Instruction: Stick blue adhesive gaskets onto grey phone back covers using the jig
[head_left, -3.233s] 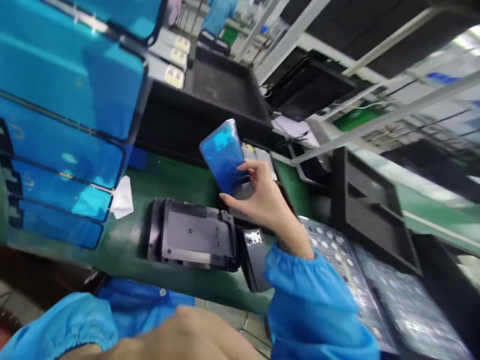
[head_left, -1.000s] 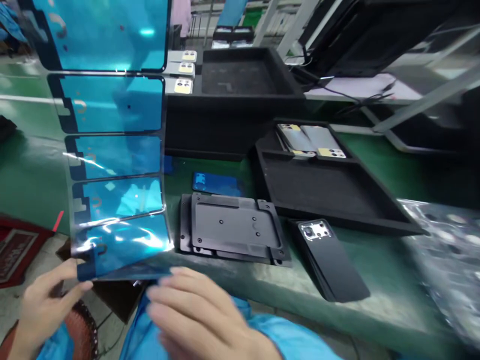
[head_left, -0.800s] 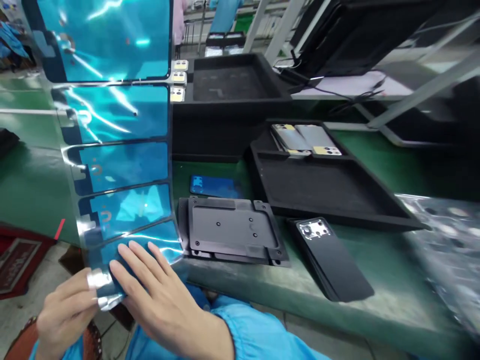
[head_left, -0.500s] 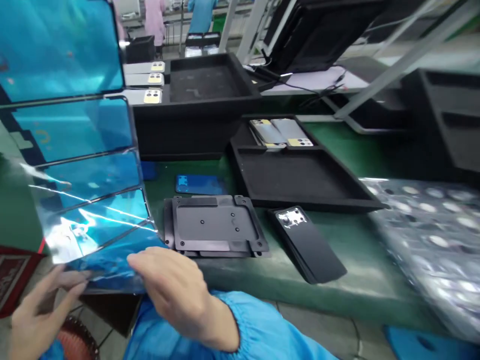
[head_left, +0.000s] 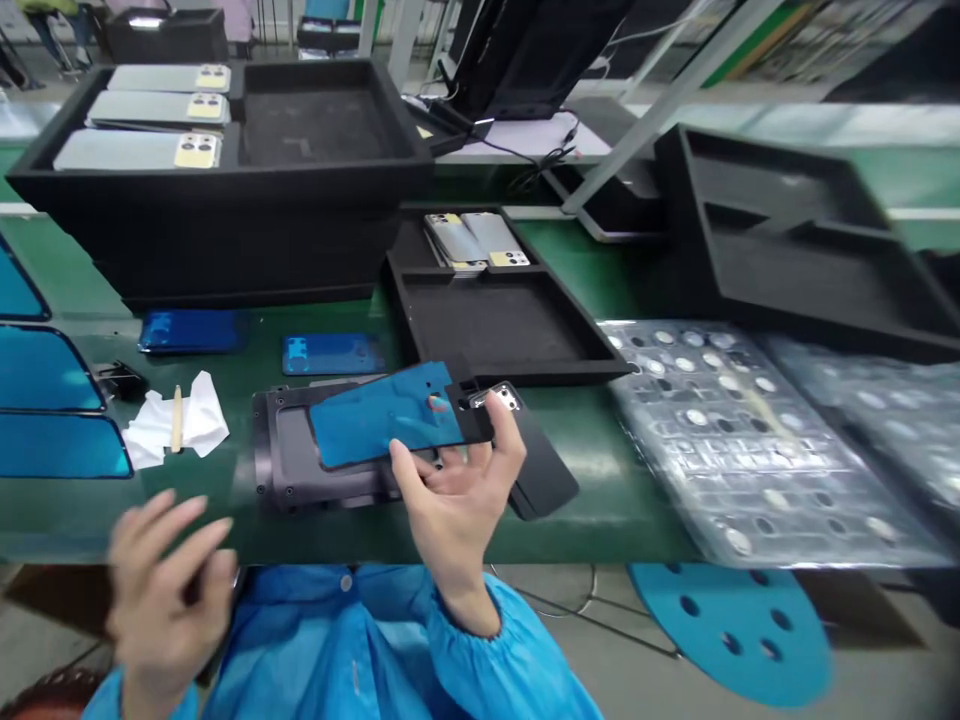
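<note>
My right hand [head_left: 457, 510] grips a phone-shaped blue adhesive film [head_left: 386, 415] with a black border, thumb at its near edge and fingers at its right end. The film is above a dark grey metal fixture [head_left: 289, 450] and hides much of it; whether they touch I cannot tell. Just right of it lie black phone back covers [head_left: 544, 465], partly behind my fingers. My left hand [head_left: 169, 600] is empty over the table's near edge, fingers apart and slightly blurred. A strip of blue films [head_left: 56, 445] lies at the far left.
Black trays with silver phone panels stand at the back left [head_left: 330, 175] and centre [head_left: 517, 375]. Blue-filmed panels [head_left: 330, 352] lie behind the fixture. White tissue [head_left: 202, 415] holds a small wooden stick [head_left: 177, 420]. Clear bubbled plastic trays [head_left: 720, 430] occupy the right.
One blue film is now off the strip and in my right hand, over the fixture. The strip lies at the left, out of my left hand, which has opened. The view has shifted.
</note>
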